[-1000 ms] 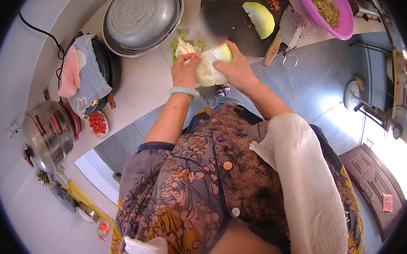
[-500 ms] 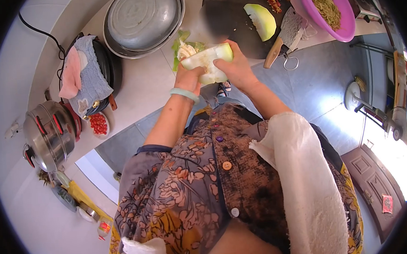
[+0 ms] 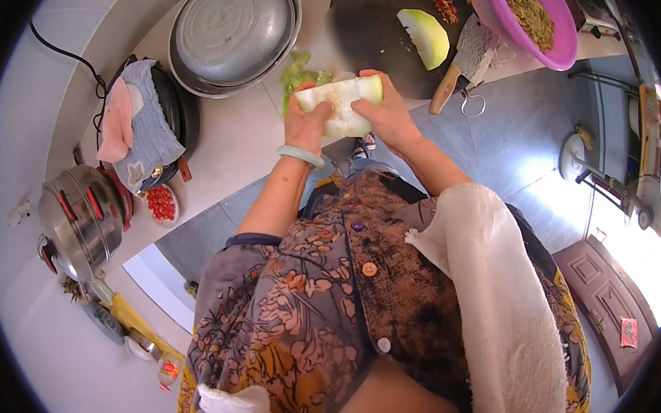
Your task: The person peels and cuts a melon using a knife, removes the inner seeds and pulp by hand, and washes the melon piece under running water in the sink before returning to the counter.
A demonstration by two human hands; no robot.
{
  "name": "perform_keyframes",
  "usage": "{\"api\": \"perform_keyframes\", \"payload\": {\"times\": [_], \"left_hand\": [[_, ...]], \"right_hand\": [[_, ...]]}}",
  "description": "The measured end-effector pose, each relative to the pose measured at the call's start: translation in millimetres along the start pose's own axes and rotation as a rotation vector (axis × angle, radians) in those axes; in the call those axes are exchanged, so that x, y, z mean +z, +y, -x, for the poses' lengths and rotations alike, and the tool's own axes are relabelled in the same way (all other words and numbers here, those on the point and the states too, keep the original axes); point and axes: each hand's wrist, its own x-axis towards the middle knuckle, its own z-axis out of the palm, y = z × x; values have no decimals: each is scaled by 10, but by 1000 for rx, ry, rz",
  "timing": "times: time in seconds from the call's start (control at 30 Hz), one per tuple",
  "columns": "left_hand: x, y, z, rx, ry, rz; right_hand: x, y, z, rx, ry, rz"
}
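Holding the melon piece (image 3: 343, 112), most fingers (image 3: 387, 84) hidden behind it.

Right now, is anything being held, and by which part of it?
Yes, a pale melon piece, held at opposite ends: left hand at one, right hand at the green-edged other, both thumbs on its pale inner face.

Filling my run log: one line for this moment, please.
Left hand: gripping gourd piece; right hand: gripping same piece; gourd wedge: on dark board; cleaver: at board's edge
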Motion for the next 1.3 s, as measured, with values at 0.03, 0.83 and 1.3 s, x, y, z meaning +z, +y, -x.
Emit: {"api": "perform_keyframes", "payload": {"times": [0.03, 0.83, 1.3], "left_hand": [[-11, -5, -7, -5, -9, -15], [63, 193, 199, -226, -197, 177], [138, 6, 161, -210, -2, 208]], "right_hand": [[-7, 2, 8, 9, -3, 3], [5, -63, 42, -58, 7, 261], [22, -160, 156, -82, -2, 292]]}}
